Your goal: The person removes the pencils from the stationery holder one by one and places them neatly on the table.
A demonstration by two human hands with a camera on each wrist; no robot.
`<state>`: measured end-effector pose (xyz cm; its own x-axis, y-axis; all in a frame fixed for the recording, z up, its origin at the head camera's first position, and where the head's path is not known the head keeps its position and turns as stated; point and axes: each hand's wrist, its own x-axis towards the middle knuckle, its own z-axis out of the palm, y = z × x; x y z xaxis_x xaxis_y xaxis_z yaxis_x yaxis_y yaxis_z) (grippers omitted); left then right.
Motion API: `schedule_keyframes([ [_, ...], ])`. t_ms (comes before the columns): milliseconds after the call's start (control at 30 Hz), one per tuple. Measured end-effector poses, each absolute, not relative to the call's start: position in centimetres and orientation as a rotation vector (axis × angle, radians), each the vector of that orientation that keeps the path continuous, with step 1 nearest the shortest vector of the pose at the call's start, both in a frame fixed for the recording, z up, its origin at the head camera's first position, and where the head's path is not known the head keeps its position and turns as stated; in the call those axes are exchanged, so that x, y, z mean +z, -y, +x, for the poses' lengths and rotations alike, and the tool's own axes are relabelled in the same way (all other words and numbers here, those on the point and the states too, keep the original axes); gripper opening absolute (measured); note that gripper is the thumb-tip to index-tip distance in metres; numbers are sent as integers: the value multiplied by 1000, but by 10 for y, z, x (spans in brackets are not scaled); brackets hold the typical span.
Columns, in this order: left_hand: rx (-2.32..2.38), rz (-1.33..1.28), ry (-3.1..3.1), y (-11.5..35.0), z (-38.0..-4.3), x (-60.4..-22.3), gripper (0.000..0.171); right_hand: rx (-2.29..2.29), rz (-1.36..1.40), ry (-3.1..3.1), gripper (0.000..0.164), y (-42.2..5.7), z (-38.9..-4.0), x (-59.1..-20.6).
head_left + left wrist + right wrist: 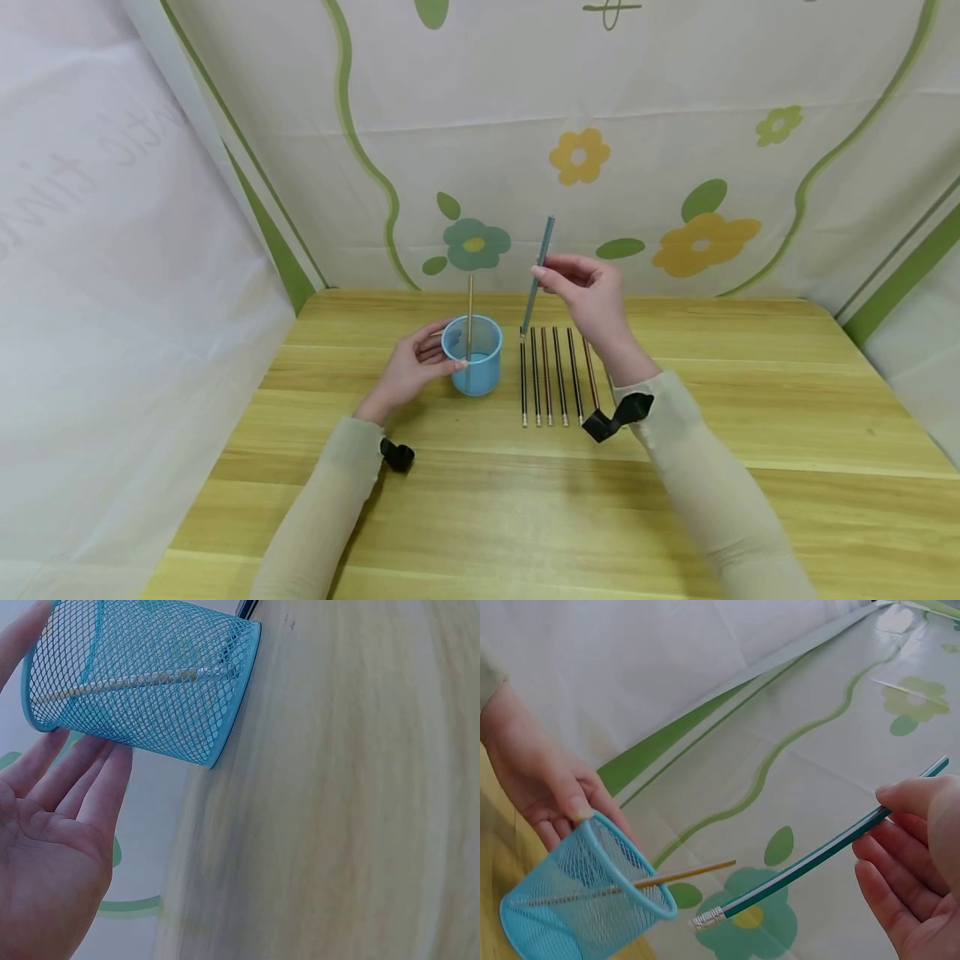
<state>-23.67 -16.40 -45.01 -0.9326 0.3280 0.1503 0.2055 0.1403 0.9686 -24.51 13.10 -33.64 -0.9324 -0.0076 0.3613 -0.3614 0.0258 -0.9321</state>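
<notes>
My left hand (416, 367) holds a light-blue mesh pencil cup (486, 377) from its left side, thumb at the rim and fingers along the far wall. The cup stands upright on the table, and one gold-coloured pencil (470, 317) leans inside it, its upper end above the rim. In the right wrist view a teal pencil (810, 861) slants with its metal-banded eraser end lower, towards the cup. My right hand (592, 296) pinches that pencil between thumb and fingers, in the air to the right of the cup.
Right of the cup, several dark pencils (558, 375) lie side by side on the wooden table (480, 517), eraser ends towards me. A white cloth (517, 83) printed with flowers hangs behind the table's far edge; another white sheet (112, 333) hangs at the left.
</notes>
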Motion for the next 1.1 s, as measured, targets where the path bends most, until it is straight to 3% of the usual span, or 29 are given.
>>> schedule_keyframes([
  [767, 1913, 541, -2298, 162, -237, -451, 71, 1917, 69, 2243, 49, -223, -234, -389],
  [1100, 1927, 554, -2286, 162, -237, -450, 72, 1904, 20, 2334, 47, -259, -229, -405],
])
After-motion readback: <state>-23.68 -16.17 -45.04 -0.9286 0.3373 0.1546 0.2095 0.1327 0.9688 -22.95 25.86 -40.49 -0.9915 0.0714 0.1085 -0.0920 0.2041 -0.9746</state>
